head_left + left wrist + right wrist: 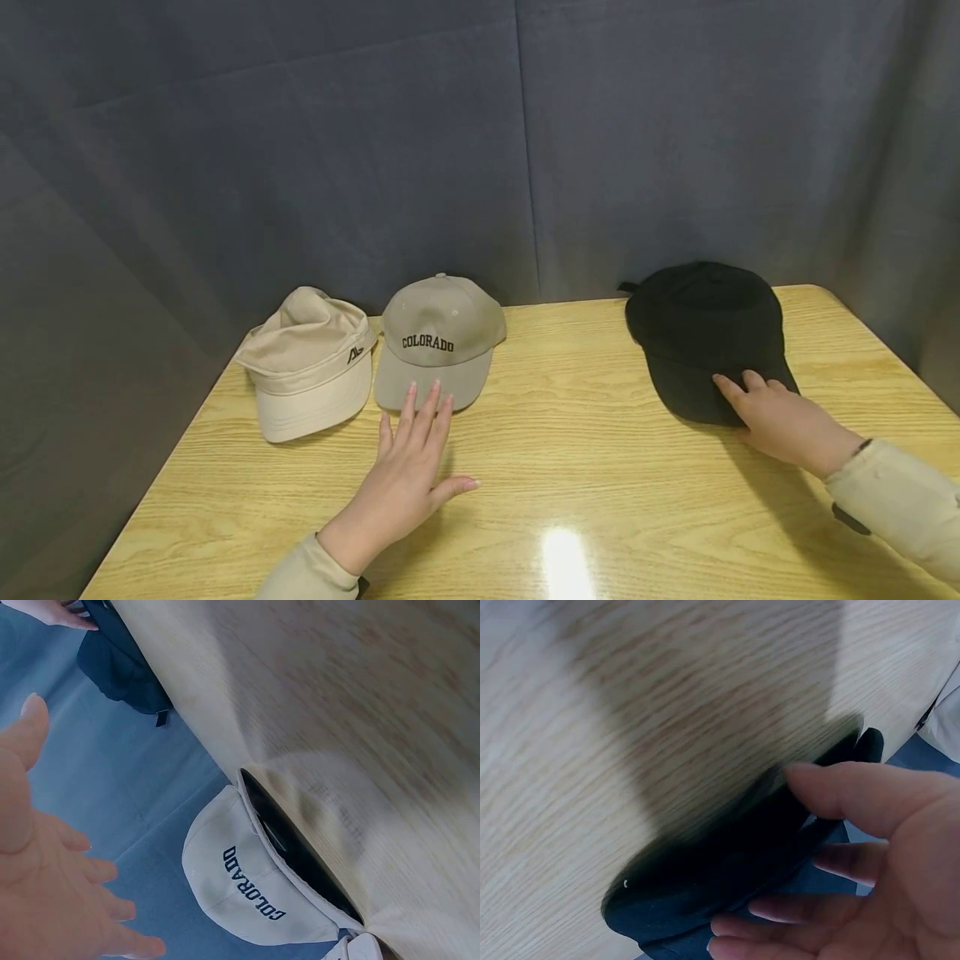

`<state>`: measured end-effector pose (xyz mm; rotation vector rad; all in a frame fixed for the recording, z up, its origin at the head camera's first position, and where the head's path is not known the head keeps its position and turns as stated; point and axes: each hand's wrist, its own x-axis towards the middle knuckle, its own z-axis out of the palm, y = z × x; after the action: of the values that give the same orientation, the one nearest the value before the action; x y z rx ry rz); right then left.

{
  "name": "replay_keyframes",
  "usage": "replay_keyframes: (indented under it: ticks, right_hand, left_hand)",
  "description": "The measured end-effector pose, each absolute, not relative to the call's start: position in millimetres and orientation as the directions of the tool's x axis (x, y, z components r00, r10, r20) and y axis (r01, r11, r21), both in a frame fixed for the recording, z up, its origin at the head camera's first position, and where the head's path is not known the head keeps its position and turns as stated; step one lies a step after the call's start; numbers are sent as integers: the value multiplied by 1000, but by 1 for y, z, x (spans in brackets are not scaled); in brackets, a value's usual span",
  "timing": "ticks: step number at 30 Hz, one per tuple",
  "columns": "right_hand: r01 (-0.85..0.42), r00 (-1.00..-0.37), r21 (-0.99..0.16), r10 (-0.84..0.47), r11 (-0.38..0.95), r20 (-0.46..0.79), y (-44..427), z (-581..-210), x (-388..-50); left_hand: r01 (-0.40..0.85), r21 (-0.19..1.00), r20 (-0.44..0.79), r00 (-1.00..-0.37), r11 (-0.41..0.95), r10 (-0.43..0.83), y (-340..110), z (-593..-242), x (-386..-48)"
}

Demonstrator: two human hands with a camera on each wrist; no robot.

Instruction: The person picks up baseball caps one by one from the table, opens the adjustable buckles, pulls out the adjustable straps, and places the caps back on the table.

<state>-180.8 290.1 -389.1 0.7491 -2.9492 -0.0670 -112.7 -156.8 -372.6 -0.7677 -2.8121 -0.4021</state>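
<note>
My left hand [401, 483], fingers spread, hovers over the table just in front of the grey-beige cap [442, 325] lettered COLORADO. Its fingertips overlap that cap's brim in the head view; the left wrist view shows them apart from it. On the right, my right hand [787, 421] holds the brim of a black cap [705, 321]. In the right wrist view the thumb is on the brim's underside and the fingers [795, 907] lie on the other side. The black cap sits brim-forward at the table's back edge.
A cream cap [311, 358] with a dark logo and a creased crown stands at the left, beside the COLORADO cap. The wooden table [555, 450] ends at a dark grey curtain [480, 150] behind the caps. More curtain hangs along both sides.
</note>
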Motion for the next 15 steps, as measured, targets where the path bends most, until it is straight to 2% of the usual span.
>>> replay_keyframes:
  ticks: [8,15]
  right_hand:
    - [-463,-883,63,-467,884,59,291,-384,-180]
    - [-438,-877,130,-454,890,157,298,-378,-175]
  left_hand:
    - [515,206,251,-850,832,464,-157,-373,-113]
    - [518,209,239,-849,829,471,-156,-373,-113]
